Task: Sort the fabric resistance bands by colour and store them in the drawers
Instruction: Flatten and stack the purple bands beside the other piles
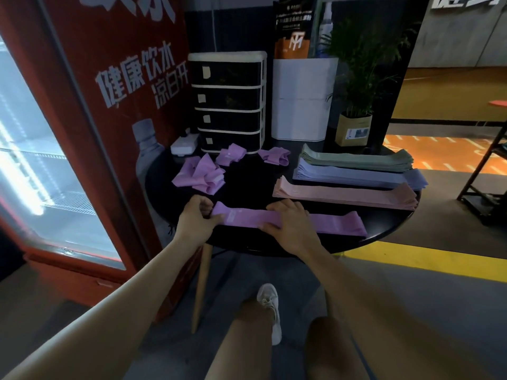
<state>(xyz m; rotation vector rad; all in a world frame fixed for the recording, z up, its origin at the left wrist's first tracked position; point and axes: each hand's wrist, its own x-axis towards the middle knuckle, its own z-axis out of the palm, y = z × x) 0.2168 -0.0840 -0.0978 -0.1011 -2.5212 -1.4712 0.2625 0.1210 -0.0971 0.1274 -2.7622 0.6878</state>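
A flat stack of purple bands (334,223) lies along the near edge of the round black table (247,187). My left hand (196,218) grips its left end, fingers curled over it. My right hand (289,223) presses flat on the middle of the stack. Several folded purple bands (204,174) lie loose behind, with others further back (274,156). At right lie flat stacks of pink bands (343,193), blue bands (356,175) and green bands (356,159). The drawer unit (229,101), with all its drawers pushed in, stands at the back of the table.
A red drinks fridge (68,133) stands close on the left. A white power strip (185,145) lies beside the drawers. A white box (301,97) and a potted plant (356,105) stand at the back right. A dark rack (485,174) is at the far right.
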